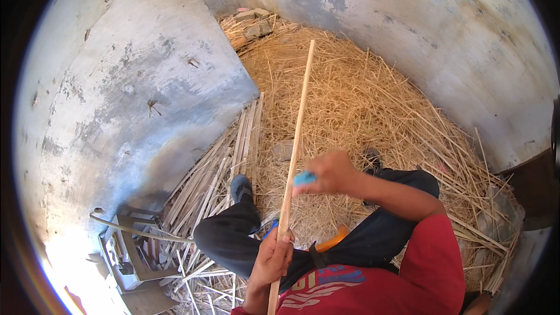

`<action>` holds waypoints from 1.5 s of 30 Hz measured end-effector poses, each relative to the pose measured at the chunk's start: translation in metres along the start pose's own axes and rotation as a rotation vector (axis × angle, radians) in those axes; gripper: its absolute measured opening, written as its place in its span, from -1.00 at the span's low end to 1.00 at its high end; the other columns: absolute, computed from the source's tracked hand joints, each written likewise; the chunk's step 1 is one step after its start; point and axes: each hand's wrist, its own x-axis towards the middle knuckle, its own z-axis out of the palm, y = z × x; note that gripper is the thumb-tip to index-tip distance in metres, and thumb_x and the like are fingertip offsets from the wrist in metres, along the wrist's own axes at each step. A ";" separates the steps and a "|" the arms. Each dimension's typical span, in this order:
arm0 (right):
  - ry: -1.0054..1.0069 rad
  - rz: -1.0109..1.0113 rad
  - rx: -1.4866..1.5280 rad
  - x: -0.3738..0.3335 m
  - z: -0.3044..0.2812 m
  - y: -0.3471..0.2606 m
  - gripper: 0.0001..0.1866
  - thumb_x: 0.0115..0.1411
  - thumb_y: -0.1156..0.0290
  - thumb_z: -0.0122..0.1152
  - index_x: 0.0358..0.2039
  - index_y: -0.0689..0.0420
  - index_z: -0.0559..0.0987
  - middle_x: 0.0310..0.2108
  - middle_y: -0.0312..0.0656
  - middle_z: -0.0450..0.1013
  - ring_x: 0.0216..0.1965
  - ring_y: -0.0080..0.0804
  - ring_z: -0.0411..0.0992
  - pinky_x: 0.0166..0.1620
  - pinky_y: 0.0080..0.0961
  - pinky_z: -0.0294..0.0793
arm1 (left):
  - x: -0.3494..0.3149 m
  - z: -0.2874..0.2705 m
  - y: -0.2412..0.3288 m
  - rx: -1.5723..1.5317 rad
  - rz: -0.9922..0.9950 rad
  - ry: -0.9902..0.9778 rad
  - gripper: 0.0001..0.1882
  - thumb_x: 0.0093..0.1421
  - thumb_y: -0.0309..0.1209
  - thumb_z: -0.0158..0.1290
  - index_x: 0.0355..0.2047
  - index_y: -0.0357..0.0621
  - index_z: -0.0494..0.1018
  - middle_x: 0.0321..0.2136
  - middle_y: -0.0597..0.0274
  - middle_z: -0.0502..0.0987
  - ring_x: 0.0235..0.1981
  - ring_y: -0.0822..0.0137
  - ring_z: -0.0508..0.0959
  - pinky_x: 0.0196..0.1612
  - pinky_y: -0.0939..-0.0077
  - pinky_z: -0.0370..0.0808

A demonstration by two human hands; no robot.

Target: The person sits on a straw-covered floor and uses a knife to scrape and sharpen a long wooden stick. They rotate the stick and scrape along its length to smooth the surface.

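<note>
A person in a red shirt (432,252) and dark trousers (227,239), seen from above, apparently seated low, knees apart at 4 and 7 o'clock. A long, pale stick (300,122) runs from just past 12 o'clock, through the centre, to 6 o'clock. At 6 o'clock the left hand (274,255) is wrapped round its lower part, probably to steady it. At 4 o'clock the right hand (335,173) grasps a blue object (305,179) beside the stick, higher up than the left hand, which likely keeps the two hands clear of each other. Loose sticks (201,178) lie in a heap at 8 o'clock, perhaps for easy reach. Straw (344,93) covers the floor from 12 to 4 o'clock.

The right hand is blurred and covers much of the blue object, so its shape, and whether it touches the stick, cannot be told. The stick's lower end is cut off by the bottom edge. An orange item (332,239) at 5 o'clock is partly hidden; its kind is unclear. Glare at 8 o'clock washes out the far corner.
</note>
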 end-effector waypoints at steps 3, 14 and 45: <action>-0.027 0.333 0.018 0.023 -0.001 0.049 -0.24 -0.07 -0.49 0.01 -0.67 0.08 0.56 -0.82 -0.14 0.37 -0.75 -0.16 0.42 -0.66 -0.27 0.36 | -0.004 -0.001 -0.008 -0.035 -0.004 -0.006 -0.73 0.40 -0.21 -0.27 -0.24 -0.17 0.25 -0.78 0.42 0.23 -0.86 0.61 0.17 -0.79 0.72 0.13; 0.056 -0.010 -0.016 0.024 0.008 0.028 -0.26 -0.09 -0.50 0.03 -0.78 0.02 0.42 -0.84 -0.28 0.31 -0.80 -0.33 0.33 -0.72 -0.37 0.25 | -0.003 -0.001 0.006 0.063 -0.033 0.067 -0.77 0.39 -0.26 -0.26 -0.23 -0.18 0.24 -0.76 0.46 0.21 -0.83 0.63 0.17 -0.79 0.71 0.13; -0.039 0.139 -0.156 0.020 0.015 0.057 -0.21 0.08 -0.48 -0.21 -0.72 0.01 0.53 -0.88 -0.32 0.22 -0.81 -0.44 0.23 -0.70 -0.38 0.23 | -0.029 -0.009 -0.028 -0.139 -0.063 -0.031 -0.77 0.39 -0.27 -0.25 -0.24 -0.19 0.23 -0.74 0.40 0.24 -0.81 0.60 0.17 -0.76 0.70 0.12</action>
